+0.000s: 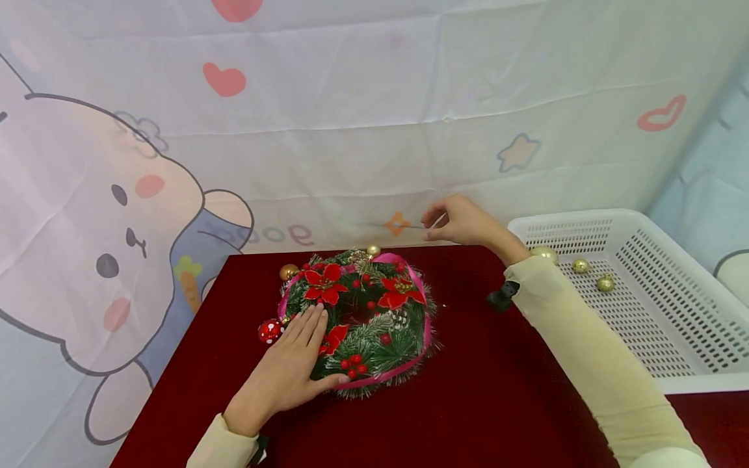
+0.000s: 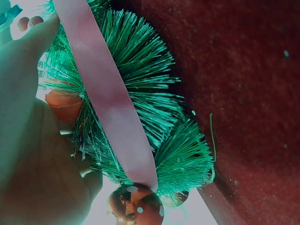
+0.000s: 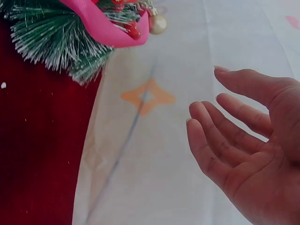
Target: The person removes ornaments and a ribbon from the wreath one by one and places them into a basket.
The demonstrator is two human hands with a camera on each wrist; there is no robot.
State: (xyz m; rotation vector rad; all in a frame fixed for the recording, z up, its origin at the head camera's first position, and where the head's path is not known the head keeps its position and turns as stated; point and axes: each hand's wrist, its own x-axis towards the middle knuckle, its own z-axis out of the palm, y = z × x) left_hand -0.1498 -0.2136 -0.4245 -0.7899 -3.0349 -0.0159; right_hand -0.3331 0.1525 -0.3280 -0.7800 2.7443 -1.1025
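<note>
A green Christmas wreath [image 1: 404,344] with red poinsettias, berries and a pink ribbon [image 2: 101,70] lies on the dark red cloth. My left hand [image 1: 287,370] rests on its left side with fingers extended. A red ball with white dots [image 1: 270,331] hangs at that side, beside the fingers. Small gold balls sit at the wreath's far edge, one of them at top centre [image 1: 373,249]. Behind and right of the wreath, my right hand [image 3: 243,136] is raised before the backdrop. Its fingers are loosely bent, and no object shows between them in the right wrist view.
At the right stands a white perforated basket [image 1: 690,292] holding a few gold balls [image 1: 606,283]. A pale printed cloth [image 1: 351,130] hangs directly behind the table. A thin grey line [image 3: 115,164] crosses the orange star on it.
</note>
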